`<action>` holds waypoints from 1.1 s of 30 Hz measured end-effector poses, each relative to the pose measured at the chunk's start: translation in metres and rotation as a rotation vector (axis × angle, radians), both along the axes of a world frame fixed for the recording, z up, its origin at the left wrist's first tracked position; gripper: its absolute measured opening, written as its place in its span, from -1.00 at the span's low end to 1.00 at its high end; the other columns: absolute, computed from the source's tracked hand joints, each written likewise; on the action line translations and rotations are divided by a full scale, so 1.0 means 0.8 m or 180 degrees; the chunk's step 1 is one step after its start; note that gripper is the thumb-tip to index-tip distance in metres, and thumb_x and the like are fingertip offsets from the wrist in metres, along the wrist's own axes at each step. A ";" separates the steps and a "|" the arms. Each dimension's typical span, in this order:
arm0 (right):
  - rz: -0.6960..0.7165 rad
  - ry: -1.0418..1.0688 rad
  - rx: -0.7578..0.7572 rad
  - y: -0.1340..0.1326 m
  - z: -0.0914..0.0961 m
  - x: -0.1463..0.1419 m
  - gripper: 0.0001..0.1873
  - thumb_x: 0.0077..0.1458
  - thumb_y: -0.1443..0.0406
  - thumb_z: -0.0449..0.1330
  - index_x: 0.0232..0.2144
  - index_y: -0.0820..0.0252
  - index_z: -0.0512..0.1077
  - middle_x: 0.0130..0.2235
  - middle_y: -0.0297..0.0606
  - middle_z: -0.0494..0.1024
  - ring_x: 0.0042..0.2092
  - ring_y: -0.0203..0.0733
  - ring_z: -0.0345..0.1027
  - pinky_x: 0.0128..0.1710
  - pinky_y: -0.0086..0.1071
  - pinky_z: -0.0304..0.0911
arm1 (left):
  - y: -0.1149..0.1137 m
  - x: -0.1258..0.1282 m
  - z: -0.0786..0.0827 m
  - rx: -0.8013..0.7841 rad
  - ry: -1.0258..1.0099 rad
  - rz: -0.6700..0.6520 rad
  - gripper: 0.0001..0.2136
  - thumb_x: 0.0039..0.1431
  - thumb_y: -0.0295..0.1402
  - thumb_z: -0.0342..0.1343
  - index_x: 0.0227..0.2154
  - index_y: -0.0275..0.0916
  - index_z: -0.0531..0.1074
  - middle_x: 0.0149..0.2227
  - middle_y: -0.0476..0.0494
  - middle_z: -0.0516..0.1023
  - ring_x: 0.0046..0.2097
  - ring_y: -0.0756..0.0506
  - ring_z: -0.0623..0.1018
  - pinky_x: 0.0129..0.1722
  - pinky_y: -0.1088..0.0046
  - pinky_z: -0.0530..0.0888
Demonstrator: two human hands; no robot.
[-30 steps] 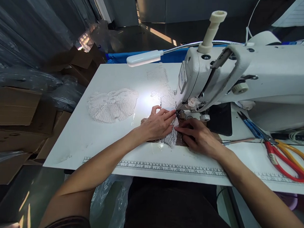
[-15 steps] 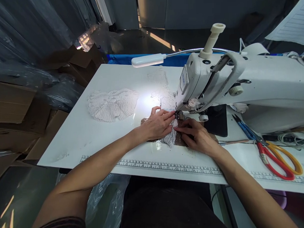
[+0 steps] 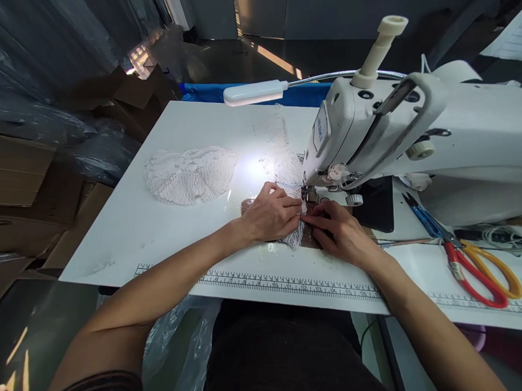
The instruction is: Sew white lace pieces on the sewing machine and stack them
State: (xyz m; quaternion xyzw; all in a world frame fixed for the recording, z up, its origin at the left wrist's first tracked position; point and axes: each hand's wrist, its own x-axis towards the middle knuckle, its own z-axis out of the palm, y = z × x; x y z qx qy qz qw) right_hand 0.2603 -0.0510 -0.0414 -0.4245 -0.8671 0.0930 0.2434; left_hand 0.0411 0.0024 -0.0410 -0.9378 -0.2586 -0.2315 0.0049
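A strip of white lace (image 3: pixel 295 235) lies under the presser foot (image 3: pixel 309 195) of a white sewing machine (image 3: pixel 381 134), and its far part stretches out behind the foot. My left hand (image 3: pixel 275 214) presses on the lace just left of the foot, fingers bent and drawn together over it. From the right, my right hand (image 3: pixel 341 231) reaches in with its index fingertip at the lace's edge, close to the left fingers. The right thumb is tucked below, so the exact grip is partly hidden. A second white lace piece (image 3: pixel 189 175) rests flat on the table to the left.
A lamp (image 3: pixel 255 93) on a bendable neck lights the white table (image 3: pixel 129 223). Red-handled and yellow-handled scissors (image 3: pixel 473 271) lie at the right. A printed ruler (image 3: pixel 264 284) runs along the front edge. Cardboard boxes (image 3: pixel 20 169) stand beyond the table's left side.
My left fingers, stretched out before, are now more bent and bunched on the lace near the foot. The right hand stays nearly in place. The view has shifted slightly.
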 end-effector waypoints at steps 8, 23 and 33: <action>-0.0129 -0.0077 0.0039 0.002 0.000 -0.005 -0.63 0.22 0.38 0.06 0.01 0.18 0.51 -0.13 -0.03 0.44 -0.13 -0.02 0.37 -0.15 -0.09 0.44 | -0.003 -0.001 0.009 -0.0082 0.0264 0.0175 -0.74 0.34 -0.33 -0.05 -0.10 -0.21 0.53 0.05 -0.12 0.58 -0.09 -0.18 0.54 0.17 -0.03 0.27; -0.0444 -0.0516 0.0490 0.011 -0.004 -0.021 -0.66 0.24 0.39 -0.04 -0.02 0.28 0.41 -0.21 -0.01 0.38 -0.25 -0.05 0.29 -0.25 -0.12 0.40 | 0.001 0.009 -0.004 0.0233 0.0438 0.0553 -0.69 0.41 -0.32 -0.09 0.03 -0.33 0.46 0.13 -0.23 0.51 -0.05 -0.19 0.50 0.06 0.09 0.34; -0.0355 -0.0042 -0.0014 0.008 -0.004 -0.004 -0.60 0.28 0.29 -0.03 0.09 0.28 0.38 -0.13 0.04 0.47 -0.16 0.00 0.39 -0.17 -0.10 0.43 | 0.036 -0.007 0.003 -0.0197 -0.0088 0.0922 -0.72 0.41 -0.30 -0.10 0.00 -0.33 0.40 0.06 -0.29 0.51 -0.08 -0.17 0.50 -0.06 0.17 0.39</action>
